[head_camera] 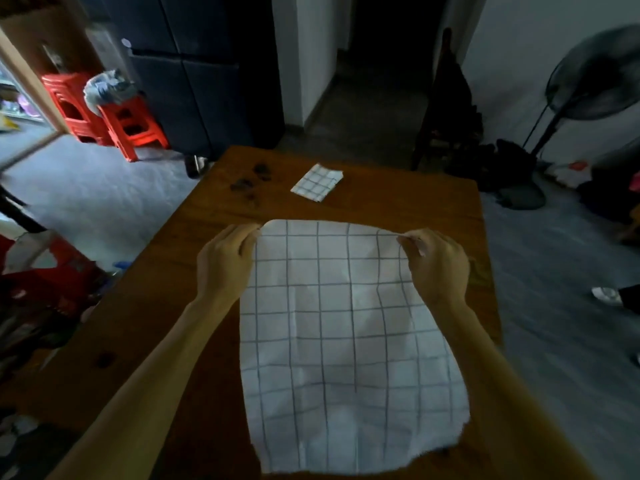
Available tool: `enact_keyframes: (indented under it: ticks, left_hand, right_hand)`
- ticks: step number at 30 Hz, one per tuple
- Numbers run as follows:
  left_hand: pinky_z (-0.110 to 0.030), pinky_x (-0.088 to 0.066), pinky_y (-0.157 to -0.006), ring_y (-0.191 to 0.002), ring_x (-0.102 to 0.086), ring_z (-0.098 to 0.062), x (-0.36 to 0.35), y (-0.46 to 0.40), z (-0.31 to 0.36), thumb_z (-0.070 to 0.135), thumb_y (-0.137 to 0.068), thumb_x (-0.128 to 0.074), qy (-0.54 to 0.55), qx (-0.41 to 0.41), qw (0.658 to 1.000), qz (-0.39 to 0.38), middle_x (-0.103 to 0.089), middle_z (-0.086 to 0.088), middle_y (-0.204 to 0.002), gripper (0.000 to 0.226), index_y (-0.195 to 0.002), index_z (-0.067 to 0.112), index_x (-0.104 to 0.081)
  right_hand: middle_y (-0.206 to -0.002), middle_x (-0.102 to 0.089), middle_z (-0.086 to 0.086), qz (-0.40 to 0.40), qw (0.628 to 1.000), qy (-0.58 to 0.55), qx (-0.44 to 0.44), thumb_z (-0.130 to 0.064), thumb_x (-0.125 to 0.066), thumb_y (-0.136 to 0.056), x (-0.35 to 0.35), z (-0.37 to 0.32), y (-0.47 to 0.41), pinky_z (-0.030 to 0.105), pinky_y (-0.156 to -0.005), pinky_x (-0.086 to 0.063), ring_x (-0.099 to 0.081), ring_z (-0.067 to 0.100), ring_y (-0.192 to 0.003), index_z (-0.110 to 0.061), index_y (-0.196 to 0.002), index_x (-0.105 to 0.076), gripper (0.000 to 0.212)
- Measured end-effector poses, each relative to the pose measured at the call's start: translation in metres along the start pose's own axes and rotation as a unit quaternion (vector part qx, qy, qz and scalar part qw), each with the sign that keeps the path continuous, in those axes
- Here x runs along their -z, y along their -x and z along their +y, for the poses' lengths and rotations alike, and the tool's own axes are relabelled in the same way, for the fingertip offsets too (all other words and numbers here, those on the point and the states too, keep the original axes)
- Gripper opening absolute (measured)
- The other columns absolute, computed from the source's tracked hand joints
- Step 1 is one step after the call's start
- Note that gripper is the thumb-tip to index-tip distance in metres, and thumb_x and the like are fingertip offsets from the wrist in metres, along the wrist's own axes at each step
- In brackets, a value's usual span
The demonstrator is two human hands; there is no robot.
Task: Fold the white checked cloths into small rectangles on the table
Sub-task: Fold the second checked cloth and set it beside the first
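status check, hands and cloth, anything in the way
Left hand and right hand each pinch a far corner of the open checked cloth. One folded cloth done, far side of table. Dark bits lie clear of it.

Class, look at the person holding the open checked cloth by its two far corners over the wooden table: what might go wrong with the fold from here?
1. The open cloth has its near edge at or past the table edge, so it may slip off when pulled.
2. The left hand and right hand pinch only the far corners; uneven pulling could skew the fold.
3. Dark bits lie near the folded cloth and could soil it.
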State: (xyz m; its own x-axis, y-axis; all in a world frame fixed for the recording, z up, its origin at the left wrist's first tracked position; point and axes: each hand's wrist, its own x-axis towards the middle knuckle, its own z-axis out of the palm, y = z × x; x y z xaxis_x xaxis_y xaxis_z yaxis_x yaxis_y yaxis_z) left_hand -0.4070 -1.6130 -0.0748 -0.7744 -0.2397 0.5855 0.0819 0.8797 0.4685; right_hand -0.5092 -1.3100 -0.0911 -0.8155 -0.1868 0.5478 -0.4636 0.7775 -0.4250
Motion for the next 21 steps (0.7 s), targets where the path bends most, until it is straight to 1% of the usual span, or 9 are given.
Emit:
enact_keyframes:
  ticks: [4,7,9,12,15,17,19,21]
  left_hand:
    - [-0.034,-0.053,-0.070,-0.087,-0.065,-0.029,-0.059,-0.024,-0.038,0.002,-0.090,-0.057,-0.018,0.005,0.996,-0.087,-0.069,-0.017,-0.099,0.019,-0.107,-0.001,-0.066]
    - [-0.031,-0.051,-0.073,-0.087,-0.065,-0.028,-0.087,-0.038,-0.058,-0.001,-0.090,-0.057,-0.022,0.003,0.992,-0.124,-0.068,-0.018,-0.100,0.019,-0.107,-0.003,-0.065]
    - [-0.033,-0.052,-0.071,-0.086,-0.065,-0.028,-0.101,-0.043,-0.064,-0.004,-0.088,-0.057,-0.027,0.000,0.989,-0.146,-0.068,-0.019,-0.099,0.019,-0.105,-0.004,-0.066]
    - [-0.035,-0.054,-0.068,-0.081,-0.067,-0.031,-0.116,-0.043,-0.071,-0.012,-0.082,-0.060,-0.030,-0.018,0.983,-0.178,-0.069,-0.020,-0.094,0.020,-0.099,-0.005,-0.067]
    - [-0.034,-0.054,-0.068,-0.079,-0.068,-0.031,-0.126,-0.034,-0.077,-0.015,-0.079,-0.062,-0.031,-0.031,0.977,-0.207,-0.070,-0.020,-0.093,0.023,-0.098,-0.006,-0.068]
    - [-0.034,-0.056,-0.070,-0.080,-0.068,-0.030,-0.126,-0.024,-0.079,-0.016,-0.078,-0.062,-0.027,-0.034,0.974,-0.223,-0.070,-0.020,-0.095,0.024,-0.099,-0.006,-0.067]
    - [-0.031,-0.055,-0.073,-0.084,-0.068,-0.028,-0.121,-0.012,-0.078,-0.014,-0.080,-0.062,-0.024,-0.031,0.970,-0.241,-0.070,-0.018,-0.098,0.025,-0.102,-0.004,-0.067]
    - [-0.031,-0.055,-0.072,-0.085,-0.067,-0.026,-0.112,0.002,-0.078,-0.012,-0.080,-0.062,-0.025,-0.044,0.965,-0.258,-0.069,-0.016,-0.100,0.026,-0.103,-0.001,-0.067]
  right_hand:
    - [-0.083,-0.069,-0.004,-0.070,0.996,0.008,-0.063,-0.035,-0.057,-0.094,-0.057,0.049,-0.010,0.023,-0.064,-0.041,-0.053,0.007,-0.072,-0.018,-0.093,-0.070,0.022]
    - [-0.089,-0.069,-0.004,-0.116,0.990,0.023,-0.071,-0.032,-0.055,-0.095,-0.086,0.070,-0.012,0.021,-0.064,-0.041,-0.057,0.008,-0.076,-0.017,-0.099,-0.070,0.022]
    - [-0.091,-0.069,-0.003,-0.134,0.988,0.022,-0.076,-0.028,-0.056,-0.096,-0.098,0.079,-0.008,0.019,-0.064,-0.038,-0.059,0.009,-0.078,-0.016,-0.100,-0.070,0.019]
    - [-0.094,-0.070,-0.002,-0.132,0.987,0.006,-0.090,-0.022,-0.058,-0.095,-0.105,0.089,-0.002,0.016,-0.065,-0.039,-0.061,0.011,-0.080,-0.015,-0.100,-0.071,0.015]
    - [-0.095,-0.070,0.002,-0.139,0.986,-0.009,-0.086,-0.014,-0.061,-0.093,-0.103,0.089,0.014,0.018,-0.066,-0.043,-0.063,0.014,-0.080,-0.011,-0.100,-0.071,0.013]
    - [-0.094,-0.070,0.004,-0.142,0.985,-0.014,-0.093,-0.009,-0.062,-0.091,-0.097,0.086,0.028,0.021,-0.065,-0.047,-0.063,0.016,-0.080,-0.009,-0.099,-0.071,0.012]
    - [-0.094,-0.070,0.005,-0.147,0.984,-0.015,-0.099,-0.005,-0.063,-0.089,-0.088,0.082,0.045,0.024,-0.066,-0.051,-0.064,0.017,-0.080,-0.008,-0.098,-0.071,0.012]
    - [-0.096,-0.069,0.005,-0.160,0.982,-0.016,-0.097,-0.002,-0.063,-0.088,-0.079,0.077,0.065,0.024,-0.068,-0.052,-0.064,0.017,-0.081,-0.008,-0.100,-0.070,0.015]
